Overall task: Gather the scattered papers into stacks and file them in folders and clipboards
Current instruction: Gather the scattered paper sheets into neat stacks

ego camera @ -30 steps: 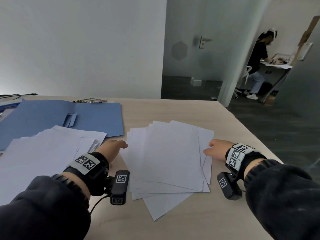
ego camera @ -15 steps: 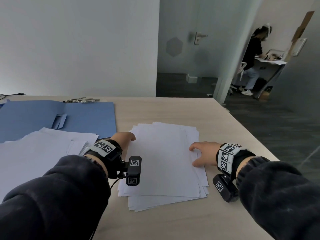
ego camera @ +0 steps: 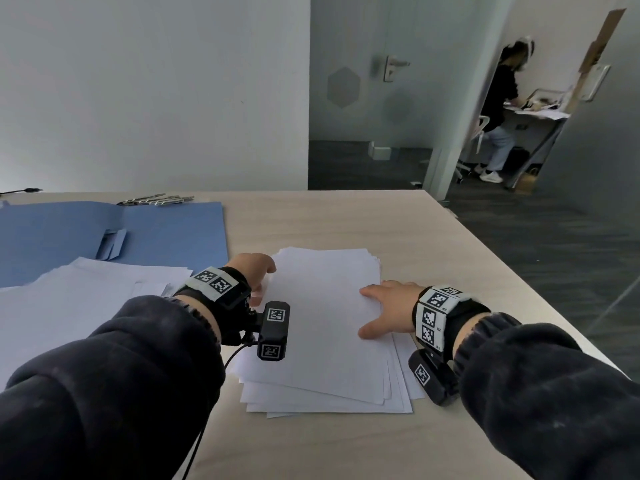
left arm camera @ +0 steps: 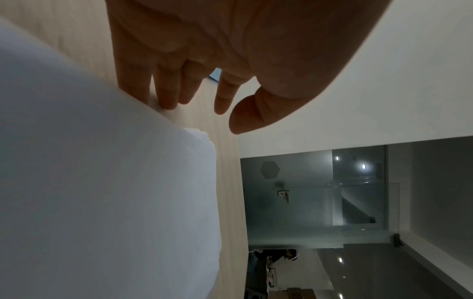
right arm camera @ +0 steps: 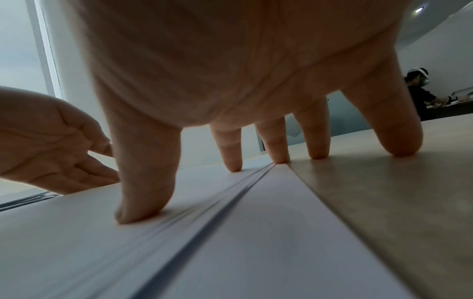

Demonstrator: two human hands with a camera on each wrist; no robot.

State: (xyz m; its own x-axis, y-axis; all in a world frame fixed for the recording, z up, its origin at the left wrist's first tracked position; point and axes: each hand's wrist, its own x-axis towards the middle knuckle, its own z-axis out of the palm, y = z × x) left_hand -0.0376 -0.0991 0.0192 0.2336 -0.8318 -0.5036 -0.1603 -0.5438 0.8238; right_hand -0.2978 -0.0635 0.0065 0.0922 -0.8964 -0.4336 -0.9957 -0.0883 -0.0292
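A pile of white papers (ego camera: 325, 323) lies on the wooden table in front of me, its sheets roughly squared but fanned at the near end. My left hand (ego camera: 254, 271) stands at the pile's left edge, straight fingers (left arm camera: 166, 95) touching the paper edge (left arm camera: 107, 182). My right hand (ego camera: 384, 310) rests spread on the pile's right edge, thumb and forefinger pressing the top sheets (right arm camera: 230, 232), the outer fingers (right arm camera: 399, 129) on the bare table. An open blue folder (ego camera: 114, 233) lies at the back left. A second spread of white papers (ego camera: 69, 306) lies left of the pile.
Metal clips (ego camera: 156, 200) lie behind the folder near the wall. The table's right edge (ego camera: 512, 271) drops to a dark carpeted floor. A person (ego camera: 502, 109) works at a desk in the room beyond the glass door.
Both hands have pushed inward from the sides, and the fanned sheets have drawn together into a narrower, more squared pile. The right hand now lies on top of the pile's edge.
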